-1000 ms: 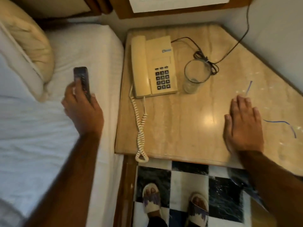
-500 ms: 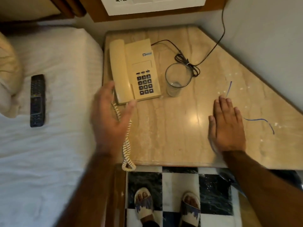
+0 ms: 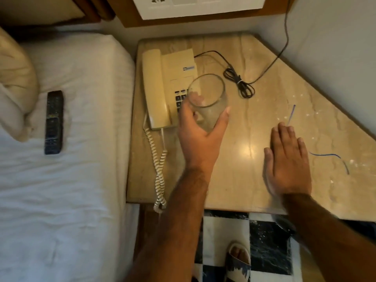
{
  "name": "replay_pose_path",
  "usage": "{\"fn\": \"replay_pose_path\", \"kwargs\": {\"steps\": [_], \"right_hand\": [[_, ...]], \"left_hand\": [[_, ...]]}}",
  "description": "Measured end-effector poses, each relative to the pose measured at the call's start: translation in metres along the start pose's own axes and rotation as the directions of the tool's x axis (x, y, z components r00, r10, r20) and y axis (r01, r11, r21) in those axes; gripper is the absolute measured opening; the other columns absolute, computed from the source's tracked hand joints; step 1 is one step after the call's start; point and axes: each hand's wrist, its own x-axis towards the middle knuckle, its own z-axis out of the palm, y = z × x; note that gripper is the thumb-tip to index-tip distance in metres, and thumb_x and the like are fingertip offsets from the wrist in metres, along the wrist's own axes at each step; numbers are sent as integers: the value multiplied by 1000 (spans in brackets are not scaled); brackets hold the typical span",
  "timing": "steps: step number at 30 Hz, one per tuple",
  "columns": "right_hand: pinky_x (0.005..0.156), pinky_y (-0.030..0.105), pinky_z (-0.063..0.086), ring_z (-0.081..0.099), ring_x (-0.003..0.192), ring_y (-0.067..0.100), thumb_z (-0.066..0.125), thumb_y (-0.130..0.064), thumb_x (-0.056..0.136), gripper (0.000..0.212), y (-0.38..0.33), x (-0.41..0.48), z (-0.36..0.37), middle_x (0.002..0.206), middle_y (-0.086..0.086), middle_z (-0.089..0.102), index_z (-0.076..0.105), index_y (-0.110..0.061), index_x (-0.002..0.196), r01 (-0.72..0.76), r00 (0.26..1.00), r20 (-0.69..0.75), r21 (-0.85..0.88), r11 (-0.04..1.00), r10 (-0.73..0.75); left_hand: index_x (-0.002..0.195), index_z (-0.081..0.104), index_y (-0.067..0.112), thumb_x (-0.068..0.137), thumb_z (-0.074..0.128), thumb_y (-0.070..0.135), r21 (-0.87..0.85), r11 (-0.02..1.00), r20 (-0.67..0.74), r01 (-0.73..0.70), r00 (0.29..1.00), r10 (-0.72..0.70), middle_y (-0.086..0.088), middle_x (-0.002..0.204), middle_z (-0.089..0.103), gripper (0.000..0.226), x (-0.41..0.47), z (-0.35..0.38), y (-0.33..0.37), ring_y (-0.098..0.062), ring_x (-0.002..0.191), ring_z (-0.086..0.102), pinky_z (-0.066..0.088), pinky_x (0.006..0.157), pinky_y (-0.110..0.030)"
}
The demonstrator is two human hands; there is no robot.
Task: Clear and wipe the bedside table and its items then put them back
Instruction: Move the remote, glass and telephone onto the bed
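Observation:
My left hand [image 3: 200,137] grips a clear empty drinking glass [image 3: 209,98], lifted and tilted over the front right of the beige telephone [image 3: 162,86]. The phone sits at the back left of the marble bedside table [image 3: 240,165], its coiled cord [image 3: 159,169] hanging over the front edge. My right hand [image 3: 286,159] lies flat, palm down, on the table top to the right. A black remote control [image 3: 54,122] lies on the white bed sheet beside the pillow.
A black cable with a tied bundle [image 3: 242,84] runs from the phone up the wall. Blue thread pieces [image 3: 329,157] and white specks lie at the table's right. A pillow [image 3: 16,86] sits at the left. Checkered floor [image 3: 268,251] and a sandalled foot lie below.
My left hand left the remote on the bed, crossed to the table, and picked up the glass from beside the phone. My right hand stayed flat on the table.

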Motion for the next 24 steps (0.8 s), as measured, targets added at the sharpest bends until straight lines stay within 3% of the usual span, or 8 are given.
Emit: {"fn": "replay_pose_path", "kwargs": {"steps": [2,4,9,11,15,18,21,24], "right_hand": [[135,49,12,9,166,23,22,-40,111,64,-1,0,-2,178,8,12,15,-13,169,4,1000,2,11,1000,-4],[135,50,13,10,166,24,22,-40,111,65,-1,0,-3,178,9,12,15,-12,169,5,1000,-1,15,1000,-5],[134,50,13,14,166,27,22,-40,111,65,-3,0,-5,178,11,16,17,-11,169,15,1000,-25,34,999,-15],[134,50,13,15,166,27,22,-40,111,65,-3,0,-3,178,12,17,17,-10,169,19,999,-36,37,999,-18],[134,50,13,16,166,28,23,-38,111,65,-2,-2,-1,178,12,19,20,-9,169,31,998,-56,40,999,-29],[134,50,13,17,166,28,25,-38,110,65,-2,-1,0,177,12,20,21,-9,168,28,998,-56,44,999,-25],[134,51,14,17,165,28,26,-37,110,65,-3,-1,-1,177,13,21,23,-8,168,22,999,-37,51,998,-20],[133,57,16,17,165,30,26,-39,109,66,-10,-1,-8,177,16,22,25,-6,167,13,999,-32,64,998,-11]], "left_hand": [[131,60,17,82,86,32,16,1000,-93,-6,996,7,4,124,69,57,8,-45,-2,-5,110,70,63,85,-29],[130,60,11,82,84,35,187,981,-172,-52,981,85,0,122,66,59,31,-99,-19,-8,107,68,63,85,-29],[137,56,4,82,75,52,690,718,-210,88,974,83,-24,125,57,75,103,-219,-72,-34,111,55,50,91,-40],[142,55,6,81,73,58,727,669,-255,155,965,53,-27,128,56,82,118,-249,-89,-42,118,56,50,98,-47],[136,58,9,77,65,80,760,626,-225,172,974,5,-24,122,63,93,129,-271,-118,-43,112,61,55,93,-53],[147,46,11,82,57,85,821,545,-267,169,958,105,-20,149,49,99,118,-262,-115,-41,139,46,41,113,-58],[156,38,4,96,60,66,746,655,-112,-123,946,305,-22,158,40,89,88,-232,-94,-37,148,36,28,124,-41],[158,37,7,100,59,56,547,799,94,-249,967,237,-14,161,40,78,54,-189,-77,-23,150,34,28,123,-27]]}}
